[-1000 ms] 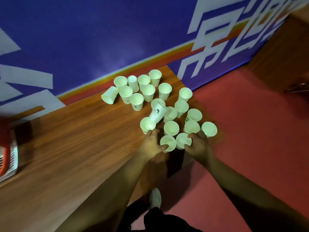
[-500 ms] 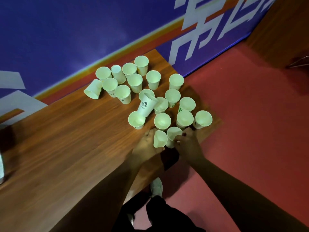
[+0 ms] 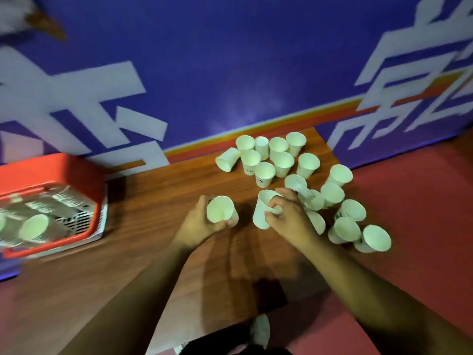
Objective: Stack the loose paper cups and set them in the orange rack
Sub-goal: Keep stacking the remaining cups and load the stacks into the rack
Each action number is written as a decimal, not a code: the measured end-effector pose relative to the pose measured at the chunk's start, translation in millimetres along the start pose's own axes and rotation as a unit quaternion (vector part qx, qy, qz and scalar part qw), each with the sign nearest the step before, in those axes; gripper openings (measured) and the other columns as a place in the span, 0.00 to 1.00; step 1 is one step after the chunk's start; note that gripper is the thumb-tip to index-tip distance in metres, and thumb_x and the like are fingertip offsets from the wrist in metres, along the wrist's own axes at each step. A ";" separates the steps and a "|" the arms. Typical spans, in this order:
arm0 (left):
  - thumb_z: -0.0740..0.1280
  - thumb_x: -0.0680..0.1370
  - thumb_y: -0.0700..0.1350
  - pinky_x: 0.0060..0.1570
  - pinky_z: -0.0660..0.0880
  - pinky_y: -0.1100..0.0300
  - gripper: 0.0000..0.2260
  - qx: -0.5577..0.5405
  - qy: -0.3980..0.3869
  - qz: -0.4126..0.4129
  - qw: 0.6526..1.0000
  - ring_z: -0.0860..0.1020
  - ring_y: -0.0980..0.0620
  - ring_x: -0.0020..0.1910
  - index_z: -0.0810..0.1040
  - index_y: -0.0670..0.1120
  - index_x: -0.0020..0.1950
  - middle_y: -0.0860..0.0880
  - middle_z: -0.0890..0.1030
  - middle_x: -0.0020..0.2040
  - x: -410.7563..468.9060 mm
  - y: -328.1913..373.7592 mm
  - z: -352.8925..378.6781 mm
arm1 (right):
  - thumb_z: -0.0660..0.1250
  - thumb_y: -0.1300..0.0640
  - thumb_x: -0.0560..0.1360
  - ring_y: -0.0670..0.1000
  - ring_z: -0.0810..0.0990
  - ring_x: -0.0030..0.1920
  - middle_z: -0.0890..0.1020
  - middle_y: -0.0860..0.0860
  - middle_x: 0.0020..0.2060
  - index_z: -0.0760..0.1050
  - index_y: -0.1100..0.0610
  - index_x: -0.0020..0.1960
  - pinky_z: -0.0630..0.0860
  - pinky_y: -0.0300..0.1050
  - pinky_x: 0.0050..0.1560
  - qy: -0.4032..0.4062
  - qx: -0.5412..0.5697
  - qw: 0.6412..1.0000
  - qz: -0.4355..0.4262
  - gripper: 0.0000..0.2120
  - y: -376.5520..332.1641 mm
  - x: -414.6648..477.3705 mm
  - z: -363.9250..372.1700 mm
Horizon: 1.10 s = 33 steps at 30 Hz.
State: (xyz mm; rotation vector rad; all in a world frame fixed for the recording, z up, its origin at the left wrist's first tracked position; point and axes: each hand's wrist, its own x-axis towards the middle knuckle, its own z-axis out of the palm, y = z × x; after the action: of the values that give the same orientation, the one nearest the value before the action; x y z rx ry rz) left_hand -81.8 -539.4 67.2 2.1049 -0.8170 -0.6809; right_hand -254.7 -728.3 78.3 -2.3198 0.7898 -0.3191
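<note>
My left hand (image 3: 197, 226) grips a white paper cup (image 3: 219, 210), its mouth turned towards me. Just to its right, my right hand (image 3: 286, 213) holds a second paper cup (image 3: 261, 208), tilted, with fingers hooked over its rim. Several loose paper cups (image 3: 281, 162) stand in a cluster on the wooden table (image 3: 153, 201) beyond and right of my hands; one cup (image 3: 226, 160) lies on its side. At the far left sits the orange rack (image 3: 51, 172), blurred, with stacks of cups (image 3: 33, 226) lying inside it.
A blue wall with white characters and an orange stripe (image 3: 256, 73) runs right behind the table. The table's right end stops at red floor (image 3: 409, 201). My shoe (image 3: 259, 329) shows below the front edge.
Both hands lifted a cup each off the near cluster and moved left. The view swung left, bringing the orange rack into sight.
</note>
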 end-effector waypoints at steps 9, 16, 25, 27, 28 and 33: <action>0.81 0.66 0.52 0.51 0.72 0.66 0.30 -0.019 0.206 -0.061 0.977 0.78 0.54 0.56 0.73 0.50 0.63 0.52 0.78 0.57 -69.6 -97.8 -152.4 | 0.74 0.55 0.71 0.49 0.72 0.61 0.72 0.46 0.59 0.71 0.47 0.63 0.75 0.45 0.57 -0.096 0.112 0.988 -0.047 0.24 -180.5 42.6 95.8; 0.81 0.68 0.49 0.56 0.70 0.59 0.31 -0.011 0.353 -0.117 0.928 0.75 0.50 0.58 0.72 0.43 0.66 0.48 0.77 0.59 -122.1 -178.8 -263.1 | 0.77 0.56 0.69 0.49 0.71 0.60 0.70 0.47 0.61 0.68 0.50 0.68 0.71 0.36 0.50 -0.142 0.113 0.980 -0.084 0.31 -307.3 41.6 190.9; 0.80 0.69 0.51 0.59 0.72 0.55 0.33 -0.016 0.418 -0.148 0.896 0.74 0.47 0.62 0.71 0.44 0.69 0.46 0.76 0.62 -114.7 -250.8 -328.9 | 0.77 0.54 0.69 0.50 0.72 0.62 0.66 0.50 0.65 0.67 0.56 0.72 0.67 0.34 0.56 -0.160 0.082 0.981 -0.069 0.35 -386.5 54.2 285.1; 0.79 0.69 0.52 0.61 0.73 0.53 0.33 -0.015 0.409 -0.148 0.900 0.74 0.48 0.63 0.71 0.45 0.69 0.47 0.76 0.63 -104.1 -263.1 -330.3 | 0.77 0.54 0.68 0.50 0.74 0.60 0.67 0.49 0.62 0.70 0.56 0.68 0.69 0.35 0.56 -0.156 0.079 0.982 -0.066 0.32 -391.4 58.2 296.4; 0.79 0.69 0.52 0.62 0.72 0.54 0.34 -0.014 0.404 -0.146 0.903 0.74 0.48 0.63 0.70 0.45 0.70 0.47 0.76 0.64 -99.6 -268.0 -329.2 | 0.77 0.54 0.67 0.50 0.75 0.58 0.67 0.49 0.61 0.71 0.56 0.67 0.69 0.35 0.55 -0.154 0.076 0.983 -0.064 0.31 -392.4 60.2 301.0; 0.79 0.69 0.46 0.62 0.67 0.58 0.36 -0.004 0.388 -0.139 0.911 0.72 0.47 0.64 0.67 0.43 0.73 0.44 0.74 0.63 -84.2 -279.3 -323.5 | 0.79 0.53 0.65 0.50 0.75 0.56 0.67 0.47 0.58 0.73 0.53 0.64 0.69 0.36 0.52 -0.141 0.053 0.988 -0.042 0.30 -394.7 71.0 315.6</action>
State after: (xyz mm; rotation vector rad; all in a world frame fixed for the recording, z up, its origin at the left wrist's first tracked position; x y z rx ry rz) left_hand 175.5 -188.7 43.2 2.2338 -0.0693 0.0553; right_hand 111.6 -373.8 100.8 -2.2358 0.5247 -0.0645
